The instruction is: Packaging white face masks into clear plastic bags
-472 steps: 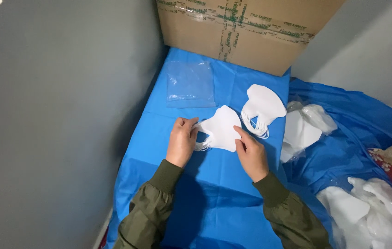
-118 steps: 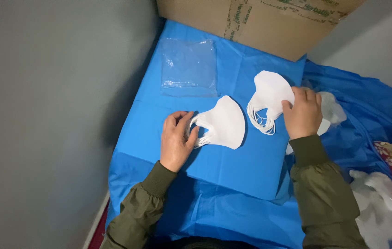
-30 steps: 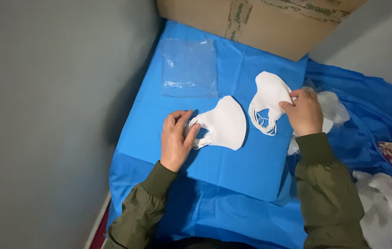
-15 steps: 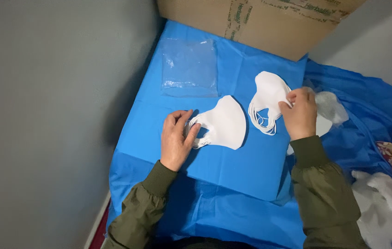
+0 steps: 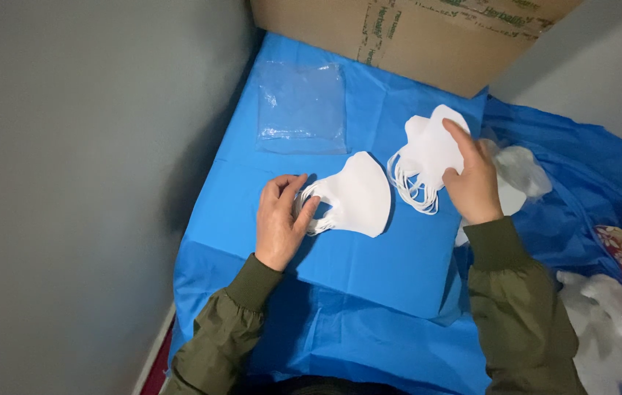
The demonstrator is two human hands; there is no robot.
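Masks lie in two small white stacks on the blue cloth [image 5: 398, 271], side by side and near each other but not touching. The stack of folded masks [image 5: 358, 196] by the left hand [image 5: 280, 227] has its long axis running across the view: the rounded nose end points toward the right hand, the bundle of ear loops toward the left one. That left hand lies flat, palm down, fingers [image 5: 303, 212] spread loosely over the loops and pressing them to the cloth; it closes around nothing. Its forearm, in an olive sleeve [image 5: 223, 329], comes up from the lower edge. The second stack [image 5: 428, 157] stands more upright in the view, loops trailing down and to the left, rounded end pointing up toward the cardboard box [image 5: 413, 29]. The right hand [image 5: 472, 179] rests on that stack's right edge, forefinger stretched out along the top mask, the other fingers curled; whether the thumb pinches the edge I cannot tell. Beyond the left fingertips lies a clear plastic bag [image 5: 302, 108], flat. To the right of the right hand sit loose white masks [image 5: 519, 172]
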